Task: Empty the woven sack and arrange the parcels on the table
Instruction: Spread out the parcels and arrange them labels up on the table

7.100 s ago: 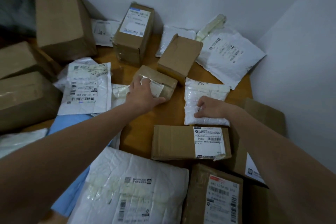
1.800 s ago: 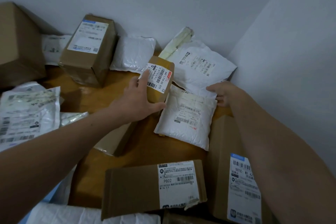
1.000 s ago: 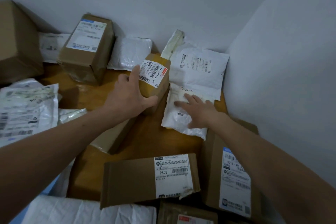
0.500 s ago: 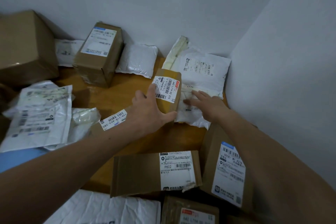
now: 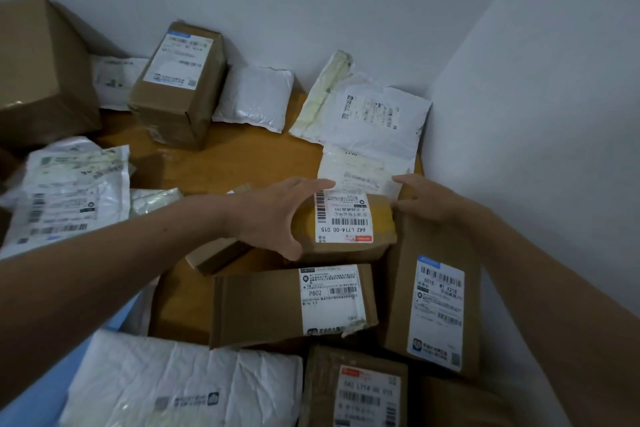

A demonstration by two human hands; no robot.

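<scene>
My left hand (image 5: 273, 215) grips a small brown box (image 5: 381, 218) with a white barcode label. Its thumb is on the near side and its fingers reach over the far edge. The box lies label-up on the wooden table (image 5: 242, 163), between a flat white mailer (image 5: 360, 170) behind it and a long brown box marked P802 (image 5: 263, 305) in front. My right hand (image 5: 426, 198) touches the small box's right end with loosely bent fingers, above a brown box (image 5: 436, 308) by the right wall. No woven sack is in view.
Against the back wall are a labelled brown box (image 5: 180, 80), a white padded pouch (image 5: 256, 97) and a large white mailer (image 5: 374, 114). A big carton (image 5: 38, 69) and white mailers (image 5: 69, 191) lie at the left. Another white mailer (image 5: 180, 381) and a box (image 5: 356, 388) sit at the near edge.
The small box came nearer from beside the white mailers and now lies label-up in front of them. My right hand left the flat mailer and moved to the box's right end.
</scene>
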